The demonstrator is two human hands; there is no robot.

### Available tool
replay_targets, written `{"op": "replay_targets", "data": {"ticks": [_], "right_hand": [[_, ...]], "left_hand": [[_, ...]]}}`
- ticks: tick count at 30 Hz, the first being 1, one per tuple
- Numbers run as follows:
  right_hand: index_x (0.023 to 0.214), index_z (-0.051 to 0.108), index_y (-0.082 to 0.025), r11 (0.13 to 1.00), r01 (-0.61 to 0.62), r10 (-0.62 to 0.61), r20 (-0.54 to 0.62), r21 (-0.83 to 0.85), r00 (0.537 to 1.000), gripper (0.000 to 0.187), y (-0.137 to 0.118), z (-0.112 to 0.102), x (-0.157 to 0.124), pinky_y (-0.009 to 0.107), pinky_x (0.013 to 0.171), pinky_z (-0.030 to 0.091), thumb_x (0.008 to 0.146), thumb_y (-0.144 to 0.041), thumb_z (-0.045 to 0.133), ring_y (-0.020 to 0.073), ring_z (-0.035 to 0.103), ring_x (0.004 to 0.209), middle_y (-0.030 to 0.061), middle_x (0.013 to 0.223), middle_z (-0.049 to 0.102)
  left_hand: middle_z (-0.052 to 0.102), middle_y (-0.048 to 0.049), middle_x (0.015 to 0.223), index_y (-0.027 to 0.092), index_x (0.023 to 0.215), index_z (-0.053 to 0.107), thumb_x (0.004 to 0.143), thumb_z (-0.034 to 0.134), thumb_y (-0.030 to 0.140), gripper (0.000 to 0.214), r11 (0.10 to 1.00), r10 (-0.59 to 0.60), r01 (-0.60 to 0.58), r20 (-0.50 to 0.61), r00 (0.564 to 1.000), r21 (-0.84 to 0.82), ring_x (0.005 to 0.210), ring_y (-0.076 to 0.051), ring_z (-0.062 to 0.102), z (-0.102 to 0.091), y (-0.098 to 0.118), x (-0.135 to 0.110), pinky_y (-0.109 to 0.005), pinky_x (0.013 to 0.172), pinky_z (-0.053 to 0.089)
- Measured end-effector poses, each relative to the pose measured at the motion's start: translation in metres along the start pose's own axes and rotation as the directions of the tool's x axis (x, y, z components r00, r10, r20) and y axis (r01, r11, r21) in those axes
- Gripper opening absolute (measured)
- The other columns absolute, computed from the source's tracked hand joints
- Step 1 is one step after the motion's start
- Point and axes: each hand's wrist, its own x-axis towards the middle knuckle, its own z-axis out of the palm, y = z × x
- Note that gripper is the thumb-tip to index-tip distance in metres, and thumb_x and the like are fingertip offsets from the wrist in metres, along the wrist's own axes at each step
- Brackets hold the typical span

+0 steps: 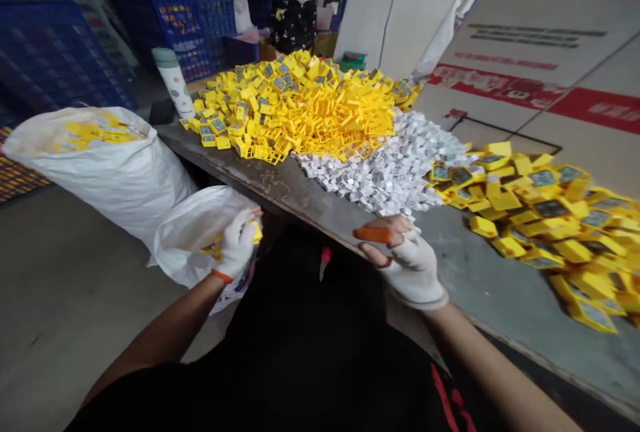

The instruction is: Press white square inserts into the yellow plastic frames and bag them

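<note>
My left hand [237, 243], in a white fabric glove, is shut on a small yellow plastic piece [257, 233] above the mouth of a white woven sack [200, 232]. My right hand [407, 265], in a white glove with bare fingertips, grips a short orange object [371, 235] over the grey metal table [320, 219]. Its end is hidden by the fingers. Nearest that hand lies a heap of small white pieces [380, 175]. Beyond it is a heap of yellow lattice parts [300, 109]. To the right lies a heap of yellow square parts with dark tops [535, 222].
A larger white woven sack [100, 165] holding yellow pieces stands left of the table. A white dotted bottle [173, 83] stands at the far table edge. Blue crates [180, 12] are stacked behind, and a printed cardboard sheet [530, 59] rises at the right.
</note>
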Motion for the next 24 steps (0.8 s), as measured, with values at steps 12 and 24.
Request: {"op": "replay_targets", "data": {"ticks": [12, 24], "right_hand": [[0.062, 0.065, -0.032, 0.776, -0.627, 0.63, 0.014, -0.069, 0.777, 0.055, 0.034, 0.009, -0.089, 0.042, 0.056, 0.064, 0.101, -0.068, 0.08, 0.0279, 0.074, 0.062, 0.0058, 0.069, 0.078], [0.096, 0.089, -0.03, 0.744, -0.666, 0.661, 0.095, 0.041, 0.744, 0.025, 0.037, 0.002, -0.045, 0.038, 0.069, 0.071, 0.108, -0.049, 0.079, 0.025, 0.082, 0.071, 0.0046, 0.084, 0.087]], "left_hand": [[0.027, -0.0212, 0.201, 0.013, 0.162, 0.071, 0.095, 0.071, 0.029, 0.069, 0.212, 0.146, -0.225, 0.197, 0.969, 0.951, 0.188, -0.052, 0.004, -0.029, 0.068, 0.221, -0.082, 0.144, -0.006], [0.082, -0.0029, 0.138, 0.024, 0.143, 0.078, 0.093, 0.09, 0.048, 0.057, 0.596, 0.322, -0.333, 0.163, 0.933, 0.731, 0.143, -0.041, 0.07, -0.002, 0.074, 0.209, -0.058, 0.135, 0.047]]}}
